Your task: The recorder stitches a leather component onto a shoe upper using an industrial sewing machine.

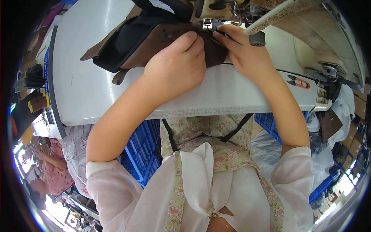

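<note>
A half-sewn bag, with brown leather-like panels and black fabric, lies on the white sewing machine bed, its right end at the presser foot. My left hand is closed on the bag's near brown edge, knuckles up, just left of the foot. My right hand is on the other side of the foot, its fingers bent and pinching the bag's edge close to the needle area. The fingertips of both hands are partly hidden. A short brown strap end hangs out under the bag on the left.
The machine head and a worn pale bar stand over the work. Thread snips with orange handles lie right of my right forearm. Blue crates stand below the table. Another person in pink sits at the left.
</note>
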Demonstrator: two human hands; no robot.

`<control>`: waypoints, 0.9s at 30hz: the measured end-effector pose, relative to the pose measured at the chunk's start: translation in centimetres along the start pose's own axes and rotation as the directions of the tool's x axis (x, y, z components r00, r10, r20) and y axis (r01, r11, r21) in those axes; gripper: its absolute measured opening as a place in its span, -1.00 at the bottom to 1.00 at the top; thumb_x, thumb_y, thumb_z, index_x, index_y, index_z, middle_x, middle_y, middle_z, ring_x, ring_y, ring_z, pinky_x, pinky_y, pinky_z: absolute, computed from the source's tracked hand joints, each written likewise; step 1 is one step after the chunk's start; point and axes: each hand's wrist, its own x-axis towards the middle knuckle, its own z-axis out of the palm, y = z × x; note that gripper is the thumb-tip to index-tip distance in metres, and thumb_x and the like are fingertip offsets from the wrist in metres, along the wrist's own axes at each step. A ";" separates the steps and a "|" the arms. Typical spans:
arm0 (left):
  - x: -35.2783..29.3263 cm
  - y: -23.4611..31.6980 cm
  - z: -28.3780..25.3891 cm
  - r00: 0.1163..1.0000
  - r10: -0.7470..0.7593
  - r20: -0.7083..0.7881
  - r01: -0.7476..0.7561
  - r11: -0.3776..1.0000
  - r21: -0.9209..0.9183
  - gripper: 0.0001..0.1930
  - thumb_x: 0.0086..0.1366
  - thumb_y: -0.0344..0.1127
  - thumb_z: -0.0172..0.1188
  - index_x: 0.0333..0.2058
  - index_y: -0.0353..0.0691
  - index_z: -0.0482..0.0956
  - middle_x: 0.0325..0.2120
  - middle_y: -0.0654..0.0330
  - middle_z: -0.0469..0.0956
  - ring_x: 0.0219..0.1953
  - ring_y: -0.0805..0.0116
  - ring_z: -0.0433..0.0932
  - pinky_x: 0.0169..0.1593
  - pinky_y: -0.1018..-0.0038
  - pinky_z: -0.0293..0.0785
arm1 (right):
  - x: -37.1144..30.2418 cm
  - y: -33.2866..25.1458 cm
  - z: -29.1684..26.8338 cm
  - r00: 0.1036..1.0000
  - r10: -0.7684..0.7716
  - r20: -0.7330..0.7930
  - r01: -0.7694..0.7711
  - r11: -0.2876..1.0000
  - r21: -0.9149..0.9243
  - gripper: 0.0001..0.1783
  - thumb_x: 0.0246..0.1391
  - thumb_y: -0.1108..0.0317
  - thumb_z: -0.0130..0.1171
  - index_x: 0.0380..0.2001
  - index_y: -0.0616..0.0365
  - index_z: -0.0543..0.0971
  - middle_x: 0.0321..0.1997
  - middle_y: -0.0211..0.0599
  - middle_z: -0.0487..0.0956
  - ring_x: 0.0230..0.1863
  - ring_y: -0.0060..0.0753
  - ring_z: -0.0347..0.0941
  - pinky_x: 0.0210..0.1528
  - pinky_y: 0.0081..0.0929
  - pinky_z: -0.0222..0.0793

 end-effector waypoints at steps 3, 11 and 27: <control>0.1 -0.1 0.0 1.000 0.000 0.024 0.000 1.000 -0.004 -0.72 -0.08 -0.33 0.12 -0.37 -0.30 0.65 -0.19 0.14 0.63 0.00 0.27 0.50 0.19 0.37 0.31 | 0.1 -0.1 0.1 1.000 0.015 -0.004 -0.014 1.000 0.023 -0.45 -0.03 0.54 0.07 0.09 -0.11 0.51 0.16 -0.40 0.47 0.10 -0.23 0.45 -0.01 -0.30 0.47; 0.3 -0.1 0.1 0.998 0.002 0.067 -0.004 1.000 0.029 -0.74 -0.06 -0.33 0.12 -0.37 -0.29 0.65 -0.17 0.14 0.63 0.02 0.27 0.48 0.20 0.37 0.29 | -0.1 0.5 0.2 0.997 -0.015 -0.078 0.028 0.986 0.164 -0.48 -0.05 0.53 0.10 0.06 -0.03 0.55 0.14 -0.28 0.51 0.07 -0.10 0.45 0.13 -0.17 0.36; 0.5 -0.3 0.2 1.000 0.018 -0.007 -0.018 0.996 0.092 -0.78 -0.07 -0.30 0.12 -0.46 -0.26 0.66 -0.31 0.19 0.61 -0.06 0.26 0.48 0.18 0.38 0.28 | 0.3 1.1 -0.5 1.000 -0.031 0.000 0.031 0.994 0.102 -0.46 0.02 0.66 -0.06 0.04 -0.06 0.56 0.22 -0.44 0.44 0.22 -0.19 0.38 0.21 -0.29 0.33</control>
